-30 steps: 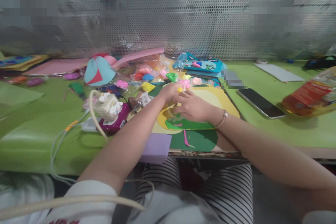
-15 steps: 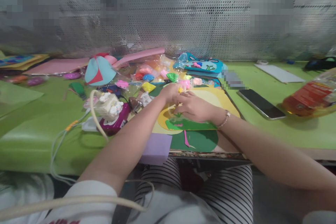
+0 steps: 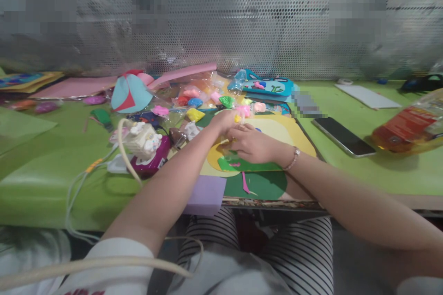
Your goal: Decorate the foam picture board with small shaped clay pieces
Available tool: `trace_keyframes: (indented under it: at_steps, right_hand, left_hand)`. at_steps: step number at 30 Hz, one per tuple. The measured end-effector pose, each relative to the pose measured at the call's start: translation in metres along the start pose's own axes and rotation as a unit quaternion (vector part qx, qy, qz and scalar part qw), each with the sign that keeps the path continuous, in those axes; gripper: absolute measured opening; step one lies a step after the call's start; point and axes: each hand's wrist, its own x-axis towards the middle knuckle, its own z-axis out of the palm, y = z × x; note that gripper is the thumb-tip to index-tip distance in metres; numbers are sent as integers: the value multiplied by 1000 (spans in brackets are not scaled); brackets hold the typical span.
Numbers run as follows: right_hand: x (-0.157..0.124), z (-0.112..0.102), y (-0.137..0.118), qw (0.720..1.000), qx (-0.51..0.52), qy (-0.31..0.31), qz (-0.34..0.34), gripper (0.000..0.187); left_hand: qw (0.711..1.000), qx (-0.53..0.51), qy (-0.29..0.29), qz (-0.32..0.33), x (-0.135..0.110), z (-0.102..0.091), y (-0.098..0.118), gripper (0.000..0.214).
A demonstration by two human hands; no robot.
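Note:
My left hand (image 3: 226, 122) reaches over the picture with its fingers bent together. A small yellow lump (image 3: 237, 119), seemingly modelling clay, shows at its fingertips. Close beside it, my right hand (image 3: 255, 143) is curled with thumb and fingers together; what they pinch, if anything, is hidden. Both hands are above a yellow card picture (image 3: 297, 136) with a green strip (image 3: 258, 165) along its lower part. A bit of blue (image 3: 258, 130) shows on the card just beyond my right hand. Under the card lies a dark green sheet (image 3: 266, 186) with a thin pink strip (image 3: 245, 182).
Small bags of coloured clay (image 3: 195, 102) lie behind my hands. On the left stand a purple and white device (image 3: 150, 156) and cables; on the right, a phone (image 3: 344, 137) and a bottle (image 3: 410, 124). Purple paper (image 3: 207, 193) overhangs the front edge.
My right hand has moved slightly left, closer to my left hand, and its fingers have drawn in. The blue bit behind it has come into view. My left hand has hardly moved.

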Motion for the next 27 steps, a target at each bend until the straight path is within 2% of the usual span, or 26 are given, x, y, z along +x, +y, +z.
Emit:
trace_keyframes:
  at_steps: [7,13,17,20,23,27]
  right_hand:
    - [2,-1,-3,998,-8,4,62,35]
    - [3,6,-3,999,14,16,42,35]
    - [2,7,-1,998,57,9,16,36]
    - [2,6,1,996,72,17,45,38]
    - [3,7,3,995,68,20,68,38]
    - [3,7,0,997,59,8,52,36]
  left_hand:
    - [1000,14,0,8,-3,-2,2,23]
    - [1000,18,-6,-13,2,1,2,22]
    - [1000,23,-2,-1,4,1,-1,25]
    - [1000,17,1,18,1,0,-1,24]
    - [1000,12,-12,5,-2,-1,2,21]
    - [1000,22,0,-14,1,1,2,24]
